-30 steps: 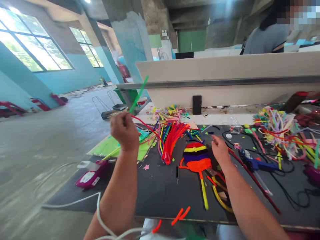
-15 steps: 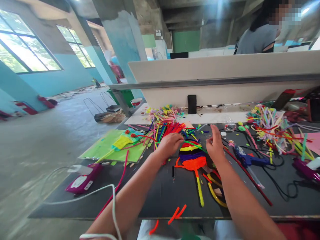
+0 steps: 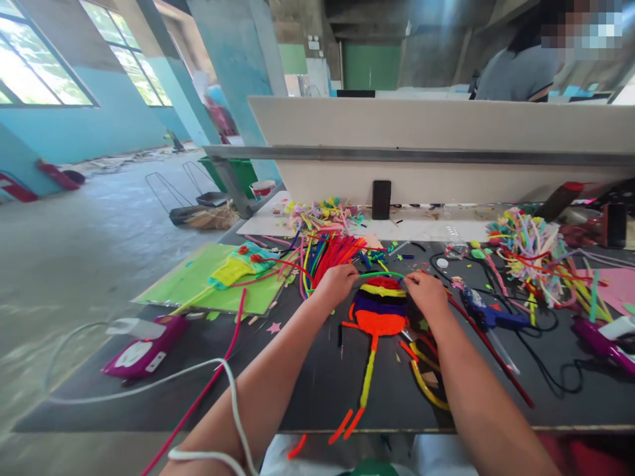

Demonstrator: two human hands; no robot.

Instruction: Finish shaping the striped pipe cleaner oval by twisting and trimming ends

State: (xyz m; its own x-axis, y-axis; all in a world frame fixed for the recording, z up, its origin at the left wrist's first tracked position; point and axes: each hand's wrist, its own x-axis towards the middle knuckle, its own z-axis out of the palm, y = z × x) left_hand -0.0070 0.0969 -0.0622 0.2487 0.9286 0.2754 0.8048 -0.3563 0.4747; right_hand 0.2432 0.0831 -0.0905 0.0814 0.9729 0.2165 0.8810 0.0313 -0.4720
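Observation:
My left hand (image 3: 338,283) is closed on one end of a green pipe cleaner (image 3: 381,274). At its other end, my right hand (image 3: 425,291) pinches it, so the strip arches between both hands. Just below the strip lies a round figure (image 3: 381,307) made of red, yellow, black, purple and orange pipe cleaners. A yellow stem (image 3: 368,380) runs from it toward the table's front edge. Behind my left hand is a bundle of red, blue and yellow pipe cleaners (image 3: 337,254).
A blue glue gun (image 3: 496,317) with a black cord lies right. Purple power strips (image 3: 143,350) sit at both sides, a white cable crossing my left forearm. A phone (image 3: 381,199) leans on the white divider (image 3: 421,125). Beyond it is a person (image 3: 518,73).
My right hand has closed on the green strip's right end, which is now bent into an arch. The view has shifted slightly, and the figure's stem now slants left.

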